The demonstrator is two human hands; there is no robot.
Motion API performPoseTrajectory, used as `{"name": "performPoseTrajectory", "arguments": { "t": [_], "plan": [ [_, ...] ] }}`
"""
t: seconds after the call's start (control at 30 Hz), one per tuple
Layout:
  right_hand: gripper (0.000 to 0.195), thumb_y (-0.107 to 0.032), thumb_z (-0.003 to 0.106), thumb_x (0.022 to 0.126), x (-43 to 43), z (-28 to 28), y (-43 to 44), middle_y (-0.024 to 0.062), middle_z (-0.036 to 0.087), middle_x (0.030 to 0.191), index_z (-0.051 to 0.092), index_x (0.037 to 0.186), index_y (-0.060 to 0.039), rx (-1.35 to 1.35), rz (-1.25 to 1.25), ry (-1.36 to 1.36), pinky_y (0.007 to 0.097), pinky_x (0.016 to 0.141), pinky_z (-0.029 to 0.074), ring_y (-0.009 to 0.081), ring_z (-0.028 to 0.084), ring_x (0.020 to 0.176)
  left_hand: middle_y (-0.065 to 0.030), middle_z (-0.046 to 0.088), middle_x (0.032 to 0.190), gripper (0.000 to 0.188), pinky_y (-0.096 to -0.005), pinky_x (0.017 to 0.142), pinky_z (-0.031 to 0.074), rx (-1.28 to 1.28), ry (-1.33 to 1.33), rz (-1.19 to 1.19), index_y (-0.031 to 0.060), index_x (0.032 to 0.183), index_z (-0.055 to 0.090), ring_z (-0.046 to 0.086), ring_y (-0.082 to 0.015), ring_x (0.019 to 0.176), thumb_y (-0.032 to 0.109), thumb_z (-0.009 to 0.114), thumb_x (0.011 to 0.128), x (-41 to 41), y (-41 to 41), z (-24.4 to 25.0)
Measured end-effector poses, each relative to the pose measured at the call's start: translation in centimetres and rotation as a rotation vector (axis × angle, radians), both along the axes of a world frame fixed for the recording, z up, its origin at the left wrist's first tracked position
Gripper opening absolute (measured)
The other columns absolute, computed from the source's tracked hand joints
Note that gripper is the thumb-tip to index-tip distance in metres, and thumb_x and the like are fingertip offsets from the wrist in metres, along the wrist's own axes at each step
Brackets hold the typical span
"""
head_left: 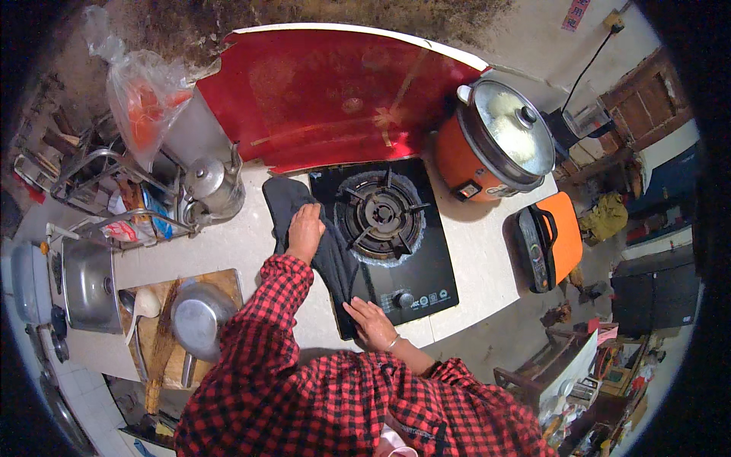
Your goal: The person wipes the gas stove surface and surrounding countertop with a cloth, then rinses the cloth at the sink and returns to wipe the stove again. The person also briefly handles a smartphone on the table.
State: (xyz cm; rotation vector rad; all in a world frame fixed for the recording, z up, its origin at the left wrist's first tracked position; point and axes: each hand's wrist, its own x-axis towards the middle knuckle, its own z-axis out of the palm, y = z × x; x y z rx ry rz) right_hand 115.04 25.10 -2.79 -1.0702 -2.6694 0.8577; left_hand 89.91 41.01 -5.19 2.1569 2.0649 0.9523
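Note:
A dark cloth (pixel 328 263) lies bunched along the left side of a black glass gas cooktop (pixel 371 285), partly over its edge. My left hand (pixel 305 231) presses on the upper part of the cloth, with the fingers bent into the fabric. At the cooktop's front left corner rests my right hand (pixel 374 325), fingers stretched out by the lower end of the cloth. The single burner (pixel 381 215) has a metal pan support and a foil-like ring around it. Near the front edge sits the control knob (pixel 405 300).
An orange rice cooker (pixel 468 154) with a glass lid stands behind right, an orange-topped electric appliance (pixel 559 240) at the right edge. Leftward are a metal kettle (pixel 214 188), a wooden board (pixel 228 280) bearing an upturned saucepan (pixel 200 314), and a sink (pixel 88 297). A red panel (pixel 342 85) stands behind.

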Motion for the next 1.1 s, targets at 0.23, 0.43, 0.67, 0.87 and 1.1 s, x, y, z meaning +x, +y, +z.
{"name": "performPoseTrajectory", "arguments": {
  "t": [0.23, 0.43, 0.67, 0.87, 1.1],
  "plan": [
    [0.063, -0.005, 0.059, 0.080, 0.1, -0.1, 0.1, 0.0141, 0.046, 0.137, 0.041, 0.140, -0.0083, 0.042, 0.024, -0.004, 0.0439, 0.110, 0.030, 0.0294, 0.041, 0.131, -0.0107, 0.057, 0.091, 0.022, -0.0403, 0.081, 0.046, -0.196, 0.137, -0.041, 0.0033, 0.095, 0.060, 0.055, -0.0296, 0.093, 0.009, 0.061, 0.075, 0.7, -2.4, 1.0],
    [0.062, -0.005, 0.059, 0.077, 0.2, -0.4, 0.0, 0.0127, 0.044, 0.140, 0.043, 0.137, -0.0058, 0.026, 0.046, -0.018, 0.0452, 0.112, 0.029, 0.0287, 0.039, 0.133, -0.0145, 0.057, 0.103, 0.034, -0.0413, 0.090, 0.044, -0.228, -0.017, -0.200, -0.0005, 0.110, 0.058, 0.053, -0.0320, 0.103, 0.007, 0.059, 0.077, 2.1, -10.3, 1.7],
    [0.067, -0.005, 0.059, 0.076, 0.3, 0.0, 0.3, 0.0147, 0.041, 0.142, 0.038, 0.140, -0.0065, 0.002, 0.073, -0.030, 0.0458, 0.111, 0.028, 0.0299, 0.037, 0.134, -0.0184, 0.053, 0.125, 0.045, -0.0424, 0.104, 0.037, -0.143, -0.040, -0.069, -0.0015, 0.123, 0.051, 0.047, -0.0332, 0.123, 0.008, 0.059, 0.080, 1.2, -5.9, 0.4],
    [0.068, -0.005, 0.059, 0.078, 0.0, 0.3, 0.5, 0.0145, 0.042, 0.141, 0.036, 0.143, -0.0082, -0.029, 0.013, -0.009, 0.0450, 0.110, 0.029, 0.0294, 0.036, 0.135, -0.0163, 0.057, 0.115, 0.043, -0.0417, 0.098, 0.042, -0.239, -0.062, -0.022, -0.0011, 0.119, 0.055, 0.053, -0.0317, 0.114, 0.009, 0.059, 0.077, -0.3, 0.6, 0.4],
    [0.070, -0.005, 0.059, 0.078, -0.2, 0.5, 0.6, 0.0136, 0.041, 0.142, 0.035, 0.143, -0.0082, -0.006, 0.020, -0.033, 0.0446, 0.110, 0.030, 0.0285, 0.036, 0.136, -0.0134, 0.059, 0.099, 0.031, -0.0415, 0.084, 0.046, -0.217, 0.041, -0.067, 0.0000, 0.105, 0.059, 0.056, -0.0321, 0.099, 0.008, 0.060, 0.075, -0.3, -1.2, 0.9]
  ]
}}
